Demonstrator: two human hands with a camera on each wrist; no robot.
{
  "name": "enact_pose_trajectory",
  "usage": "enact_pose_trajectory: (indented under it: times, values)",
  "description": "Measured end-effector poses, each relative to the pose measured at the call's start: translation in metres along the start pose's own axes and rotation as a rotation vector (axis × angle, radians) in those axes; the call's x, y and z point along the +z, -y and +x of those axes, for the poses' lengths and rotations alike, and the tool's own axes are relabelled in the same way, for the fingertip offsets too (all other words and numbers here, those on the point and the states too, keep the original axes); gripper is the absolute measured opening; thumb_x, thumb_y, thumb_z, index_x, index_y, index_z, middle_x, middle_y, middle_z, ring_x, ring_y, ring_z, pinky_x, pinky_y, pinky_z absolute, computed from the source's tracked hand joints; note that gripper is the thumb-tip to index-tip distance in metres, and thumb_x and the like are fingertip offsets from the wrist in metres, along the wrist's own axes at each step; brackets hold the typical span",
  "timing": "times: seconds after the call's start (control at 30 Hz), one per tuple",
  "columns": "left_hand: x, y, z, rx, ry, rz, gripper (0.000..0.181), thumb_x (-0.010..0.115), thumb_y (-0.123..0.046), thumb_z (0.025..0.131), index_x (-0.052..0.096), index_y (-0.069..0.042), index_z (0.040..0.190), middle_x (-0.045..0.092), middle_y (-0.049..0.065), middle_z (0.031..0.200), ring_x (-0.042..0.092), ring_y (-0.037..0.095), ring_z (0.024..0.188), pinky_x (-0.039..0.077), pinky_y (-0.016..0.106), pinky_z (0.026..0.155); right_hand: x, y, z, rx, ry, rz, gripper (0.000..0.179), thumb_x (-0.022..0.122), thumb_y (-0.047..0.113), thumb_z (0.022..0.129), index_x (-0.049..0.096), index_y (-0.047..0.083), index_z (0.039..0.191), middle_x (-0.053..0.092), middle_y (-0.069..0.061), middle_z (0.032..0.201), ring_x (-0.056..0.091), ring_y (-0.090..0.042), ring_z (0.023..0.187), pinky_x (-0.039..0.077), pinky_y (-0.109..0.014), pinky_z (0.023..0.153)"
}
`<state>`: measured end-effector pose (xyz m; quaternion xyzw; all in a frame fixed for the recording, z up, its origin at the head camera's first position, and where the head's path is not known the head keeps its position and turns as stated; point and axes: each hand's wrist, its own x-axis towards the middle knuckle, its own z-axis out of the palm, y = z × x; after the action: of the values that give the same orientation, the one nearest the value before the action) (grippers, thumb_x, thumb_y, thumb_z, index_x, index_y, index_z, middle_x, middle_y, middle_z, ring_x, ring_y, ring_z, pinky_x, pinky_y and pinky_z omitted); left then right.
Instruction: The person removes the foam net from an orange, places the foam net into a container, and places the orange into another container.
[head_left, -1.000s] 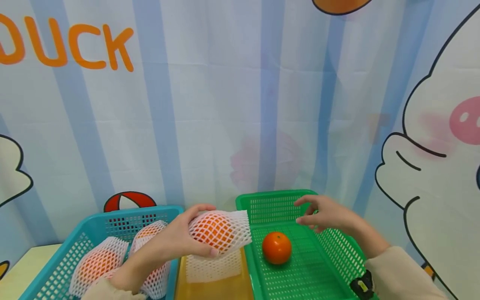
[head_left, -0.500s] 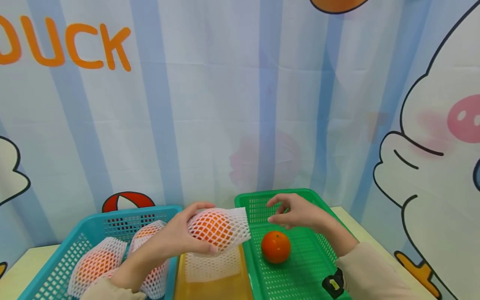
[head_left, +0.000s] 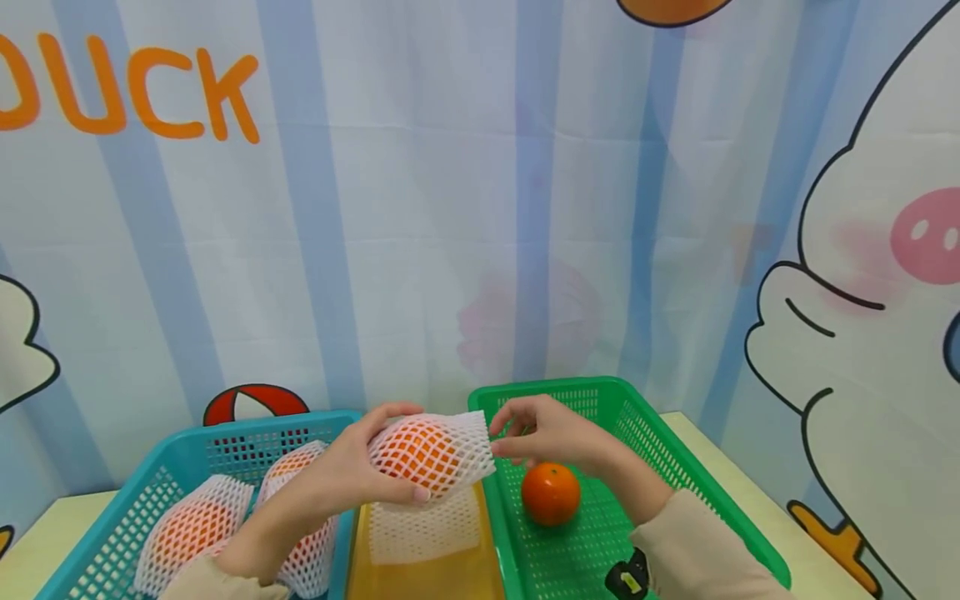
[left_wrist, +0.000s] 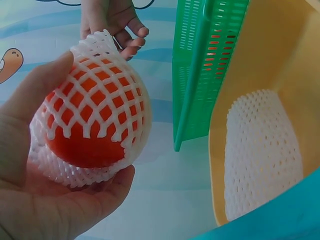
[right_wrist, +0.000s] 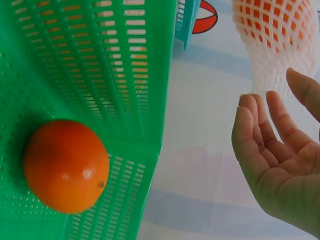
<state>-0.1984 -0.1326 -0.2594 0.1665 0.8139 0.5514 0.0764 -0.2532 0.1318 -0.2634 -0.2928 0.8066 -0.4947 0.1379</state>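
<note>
My left hand (head_left: 348,471) grips an orange (left_wrist: 95,100) wrapped in a white foam net sleeve (head_left: 472,446), held up over the yellow container. Thumb and fingers curl round its sides, and the sleeve's loose end points right. In the left wrist view a patch of bare orange skin shows below the net's edge. My right hand (head_left: 558,433) is at that loose end, its fingers loosely bent and thumb apart; in the right wrist view (right_wrist: 280,150) the fingertips are right at the net's edge. Below it, a bare orange (head_left: 551,494) lies in the green basket (head_left: 551,385).
On the left, a blue basket (head_left: 168,454) holds several netted oranges (head_left: 197,525). Between the baskets is a yellow container (head_left: 375,579) with flat white foam net sleeves (head_left: 423,533) in it. A printed curtain (head_left: 420,208) hangs behind the table (head_left: 738,492).
My right hand has moved left, from above the green basket's right side to the loose end of the foam net. The left hand and its netted orange have barely moved.
</note>
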Motion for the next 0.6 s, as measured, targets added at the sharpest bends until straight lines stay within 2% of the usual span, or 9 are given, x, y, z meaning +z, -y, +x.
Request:
enact_pose_trajectory:
  times: [0.13, 0.37, 0.47, 0.6]
  values:
    - [0.0, 0.0001, 0.0008, -0.008, 0.009, -0.012, 0.079, 0.081, -0.019, 0.069, 0.038, -0.018, 0.136, 0.052, 0.014, 0.119, 0.053, 0.025, 0.1, 0.048, 0.037, 0.08, 0.0044, 0.0024, 0.0014, 0.0, 0.0, 0.056, 0.017, 0.062, 0.009, 0.088, 0.06, 0.0, 0.102, 0.061, -0.008, 0.082, 0.057, -0.017, 0.068, 0.051, -0.032, 0.064]
    - [-0.0007, 0.0015, 0.0024, -0.007, 0.001, -0.01, 0.081, 0.081, -0.015, 0.069, 0.037, -0.016, 0.137, 0.05, 0.015, 0.121, 0.054, 0.025, 0.098, 0.049, 0.037, 0.078, 0.0069, 0.0047, 0.0033, -0.046, 0.013, 0.177, 0.025, 0.061, 0.0, 0.085, 0.062, -0.005, 0.11, 0.062, -0.004, 0.08, 0.052, -0.015, 0.064, 0.047, -0.026, 0.061]
    - [-0.0003, 0.002, 0.0026, -0.003, 0.008, -0.012, 0.081, 0.081, -0.015, 0.069, 0.036, -0.016, 0.137, 0.048, 0.016, 0.123, 0.054, 0.025, 0.098, 0.049, 0.037, 0.077, 0.0076, 0.0045, 0.0045, -0.081, 0.008, 0.232, 0.028, 0.063, -0.001, 0.084, 0.062, -0.008, 0.111, 0.065, -0.006, 0.085, 0.058, -0.015, 0.071, 0.05, -0.028, 0.067]
    - [0.0014, 0.0026, 0.0027, -0.007, 0.012, -0.017, 0.082, 0.081, -0.016, 0.068, 0.037, -0.017, 0.136, 0.049, 0.016, 0.122, 0.055, 0.025, 0.098, 0.048, 0.036, 0.078, 0.0097, 0.004, 0.0066, -0.134, 0.01, 0.295, 0.033, 0.065, 0.0, 0.084, 0.06, -0.009, 0.116, 0.067, -0.011, 0.099, 0.064, -0.018, 0.086, 0.052, -0.034, 0.079]
